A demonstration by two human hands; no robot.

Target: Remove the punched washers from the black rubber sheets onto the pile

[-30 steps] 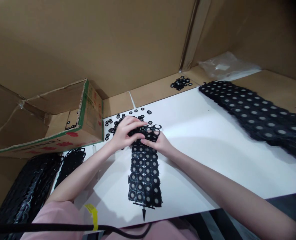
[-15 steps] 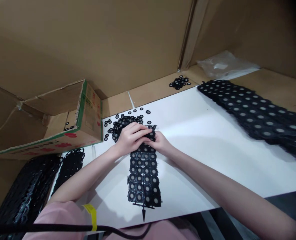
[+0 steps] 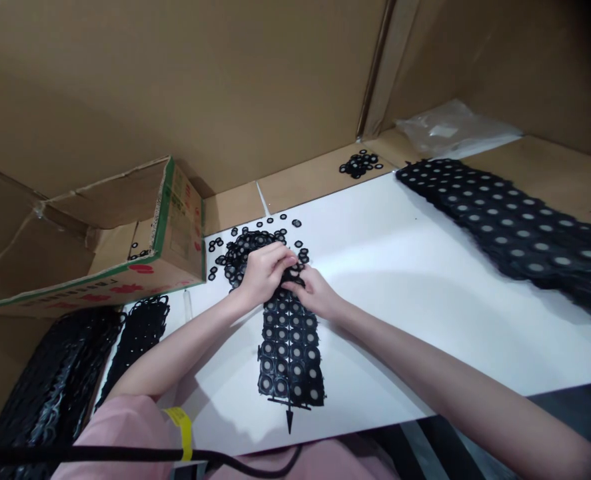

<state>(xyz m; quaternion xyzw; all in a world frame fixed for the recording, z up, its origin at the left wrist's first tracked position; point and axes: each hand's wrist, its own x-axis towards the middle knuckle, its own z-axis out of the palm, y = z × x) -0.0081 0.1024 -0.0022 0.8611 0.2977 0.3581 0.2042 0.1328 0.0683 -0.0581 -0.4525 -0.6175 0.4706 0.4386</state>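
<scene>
A black moulded strip with rows of round pale centres (image 3: pixel 290 353) lies lengthwise on the white board, a black arrow-shaped tab at its near end. My left hand (image 3: pixel 264 272) is closed in a pinch over the strip's far end; what is between its fingertips is too small to make out. Opposite it, my right hand (image 3: pixel 318 292) grips the far end of the strip between thumb and fingers. A heap of small black rings (image 3: pixel 248 248) sits just beyond my left hand, partly hidden by it. A few loose rings (image 3: pixel 303 255) lie just past my fingertips.
A cardboard box (image 3: pixel 180 233) stands at left, a few rings inside. Stacked black strips (image 3: pixel 50 380) lie below it. To the right are a pile of dotted black sheets (image 3: pixel 505 227) and a plastic bag (image 3: pixel 455 130). Another ring pile (image 3: pixel 360 163) is at the back. A black cable (image 3: pixel 100 455) crosses the foreground.
The strip has shifted slightly away from me. My left fingers have drawn into a tighter pinch, my hands have parted a little, and loose rings beyond them now show.
</scene>
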